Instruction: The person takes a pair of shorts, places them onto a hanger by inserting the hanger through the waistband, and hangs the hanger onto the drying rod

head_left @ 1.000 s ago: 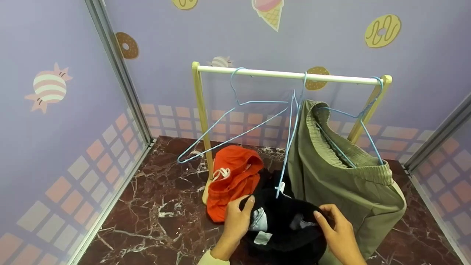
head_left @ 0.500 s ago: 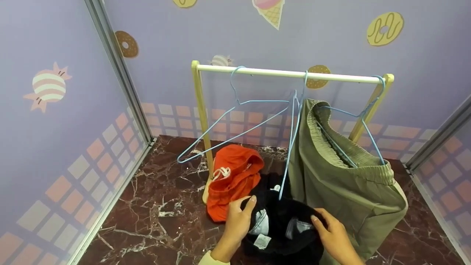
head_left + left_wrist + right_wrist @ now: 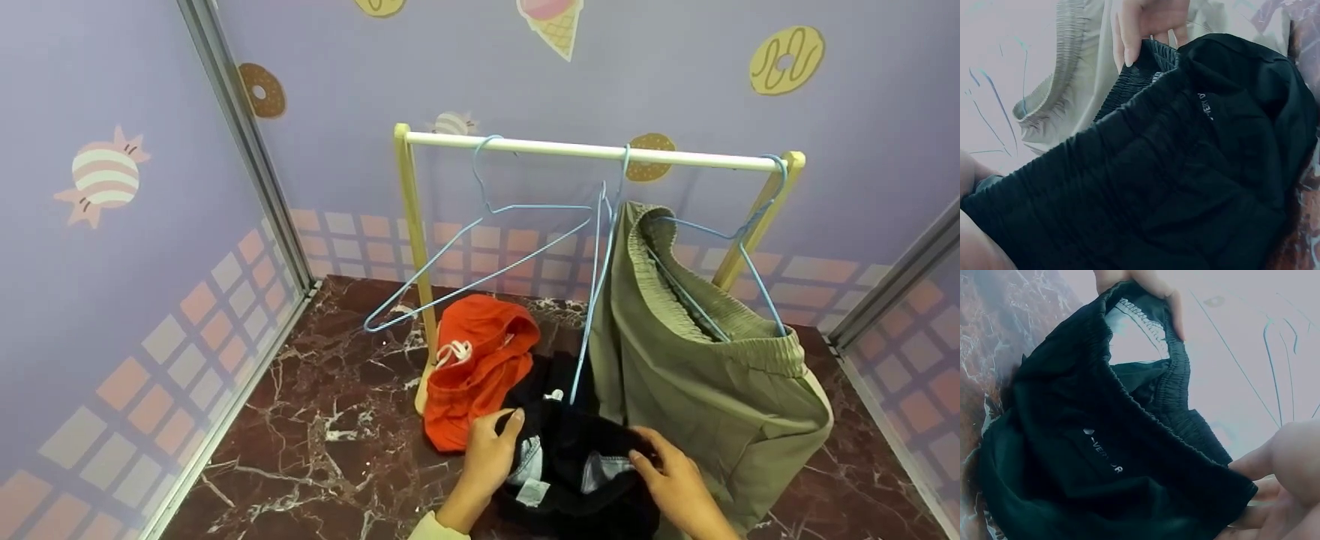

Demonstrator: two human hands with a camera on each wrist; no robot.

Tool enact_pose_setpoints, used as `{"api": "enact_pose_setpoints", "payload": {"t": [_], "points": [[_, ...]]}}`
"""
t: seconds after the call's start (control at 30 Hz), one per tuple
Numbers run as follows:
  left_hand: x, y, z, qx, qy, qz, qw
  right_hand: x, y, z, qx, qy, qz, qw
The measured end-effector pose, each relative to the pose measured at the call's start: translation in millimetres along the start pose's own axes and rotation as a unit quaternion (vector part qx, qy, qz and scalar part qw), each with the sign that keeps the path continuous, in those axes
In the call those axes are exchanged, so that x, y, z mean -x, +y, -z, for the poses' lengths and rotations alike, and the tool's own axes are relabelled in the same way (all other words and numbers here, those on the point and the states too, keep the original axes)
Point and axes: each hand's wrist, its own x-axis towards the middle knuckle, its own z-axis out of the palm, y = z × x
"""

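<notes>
Presently, a black cloth garment [image 3: 600,517] with an elastic waistband [image 3: 1106,140] is held at the near middle of the scene. Both grips are clamped on it: the left side is pinched by the left hand [image 3: 487,454], the right side by the right hand [image 3: 679,484]. To its far left, a bright red cloth garment [image 3: 480,367] is laid; to its right, an olive-green cloth garment [image 3: 682,397] is hung.

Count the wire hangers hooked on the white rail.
3: the left hanger toward the rail's left end; the middle hanger, reaching down to the black elastic-waist bottoms; the right hanger, holding the olive trousers. None seems hidden on the rail.
</notes>
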Motion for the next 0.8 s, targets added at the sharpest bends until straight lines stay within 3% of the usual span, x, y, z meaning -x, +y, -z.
{"api": "enact_pose_setpoints", "payload": {"t": [0.23,0.47,0.6,0.8], "points": [[3.2,-5.8,0.6,0.014,0.007,0.006,0.9999,2,11,-1,0.014,-0.026,0.003,1.0],[6.9,-4.0,-0.9,0.006,0.003,-0.014,0.9999,3,15,0,0.015,-0.036,0.009,0.999],[8.4,-1.2,-2.0,-0.008,-0.002,-0.016,0.9998,2,8,1,0.01,-0.022,0.021,0.999],[9.6,-0.4,-2.3,-0.02,-0.005,-0.019,0.9996,-6,-13,7,0.009,-0.017,0.001,1.0]]}}
